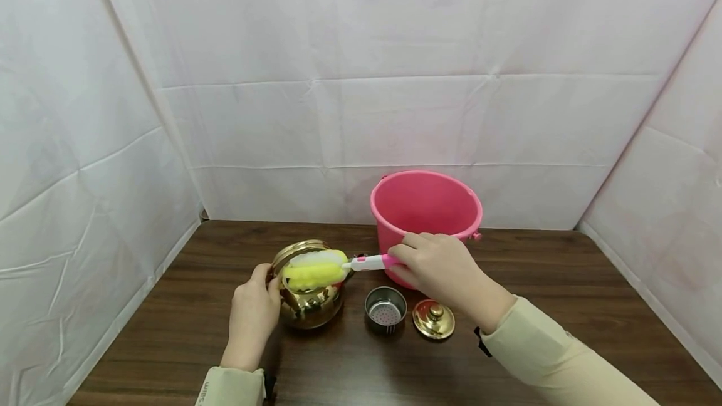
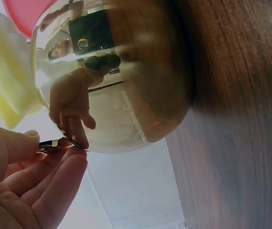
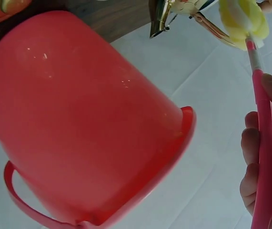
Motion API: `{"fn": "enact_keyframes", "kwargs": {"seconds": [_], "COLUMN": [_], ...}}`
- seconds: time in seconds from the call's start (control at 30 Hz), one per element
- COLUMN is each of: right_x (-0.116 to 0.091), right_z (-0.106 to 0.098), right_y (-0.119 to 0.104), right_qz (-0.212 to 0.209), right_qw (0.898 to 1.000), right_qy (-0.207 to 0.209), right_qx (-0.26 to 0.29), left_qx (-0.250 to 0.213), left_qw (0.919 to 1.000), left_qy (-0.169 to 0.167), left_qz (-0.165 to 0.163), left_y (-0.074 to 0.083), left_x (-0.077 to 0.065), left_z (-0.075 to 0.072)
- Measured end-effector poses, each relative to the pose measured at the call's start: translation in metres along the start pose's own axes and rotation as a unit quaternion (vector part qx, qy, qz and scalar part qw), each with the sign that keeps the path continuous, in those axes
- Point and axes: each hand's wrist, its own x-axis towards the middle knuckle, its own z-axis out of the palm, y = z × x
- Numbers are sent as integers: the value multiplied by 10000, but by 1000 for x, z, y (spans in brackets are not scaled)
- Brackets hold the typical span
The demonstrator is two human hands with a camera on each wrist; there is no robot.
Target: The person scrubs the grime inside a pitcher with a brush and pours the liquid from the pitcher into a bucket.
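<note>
A shiny gold teapot (image 1: 312, 315) stands on the table at centre left, its round mouth uncovered. My left hand (image 1: 252, 312) is at the pot's left side; in the left wrist view its thumb and fingers pinch the thin metal handle (image 2: 52, 144). With curled fingers my right hand (image 1: 442, 271) grips the pink-and-white handle (image 3: 266, 148) of a sponge brush. Its yellow and white sponge head (image 1: 314, 273) lies across the front of the teapot's mouth in the head view. Whether the sponge touches the rim cannot be told.
Behind my right hand stands a pink bucket (image 1: 385, 237). A small metal strainer cup (image 1: 386, 315) and a gold knobbed lid (image 1: 434, 319) lie right of the teapot on the dark wooden table (image 1: 333, 371). White cloth walls (image 1: 338, 124) enclose the back and sides.
</note>
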Motion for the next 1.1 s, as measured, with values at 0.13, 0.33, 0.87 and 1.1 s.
{"fn": "enact_keyframes", "kwargs": {"seconds": [0.13,0.33,0.87,1.1], "right_x": [-7,-19,-46,-65], "right_z": [-1,-5,-8,-10], "right_y": [2,3,4,2], "right_qz": [163,531,857,1553], "right_qw": [9997,9981,9955,9867], "right_qy": [60,-90,271,109], "right_qx": [144,288,296,470], "left_qx": [-17,-8,-31,-48], "left_qw": [10000,10000,10000,10000], "left_qy": [-26,-49,24,63], "left_qz": [-13,-43,-34,-16], "left_y": [0,1,4,2], "left_x": [1,2,0,0], "left_z": [1,1,-1,-1]}}
